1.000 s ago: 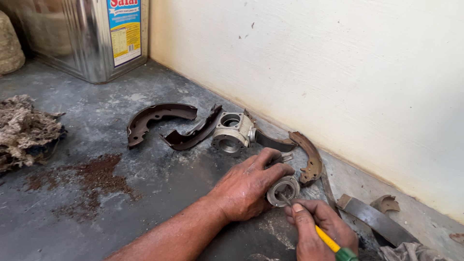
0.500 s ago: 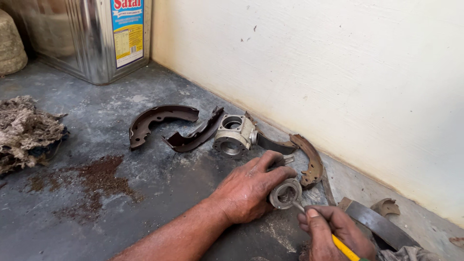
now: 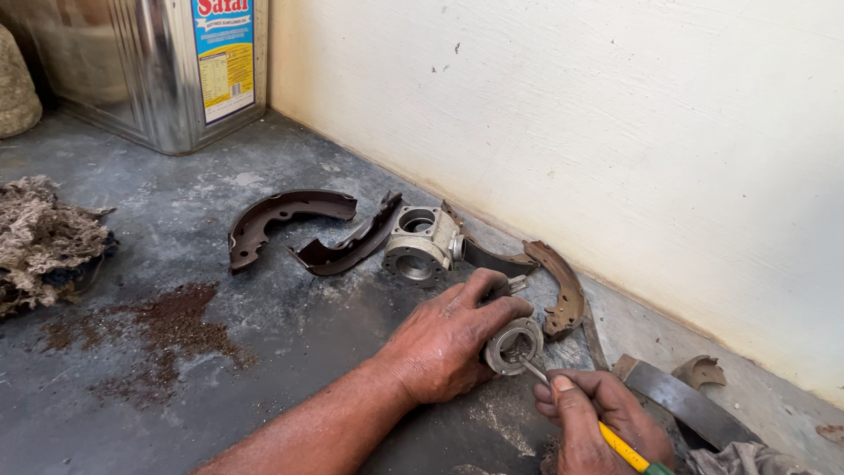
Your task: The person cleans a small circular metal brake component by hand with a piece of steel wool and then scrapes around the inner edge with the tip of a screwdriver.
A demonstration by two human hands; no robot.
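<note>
On the grey concrete floor (image 3: 176, 264) near the wall, the left hand (image 3: 448, 339) grips a small round metal piston cup (image 3: 512, 346), while the right hand (image 3: 593, 422), closed around a yellow-handled screwdriver (image 3: 615, 440), sets its tip inside the cup. A tall shiny tin can (image 3: 158, 70) stands closed at the floor's far left corner; its contents are hidden.

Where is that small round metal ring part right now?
In the head view, the round metal part sits low and right of centre, held by the left hand against the grey floor, with the screwdriver tip poking into it, just below the rusty brake shoe.
</note>
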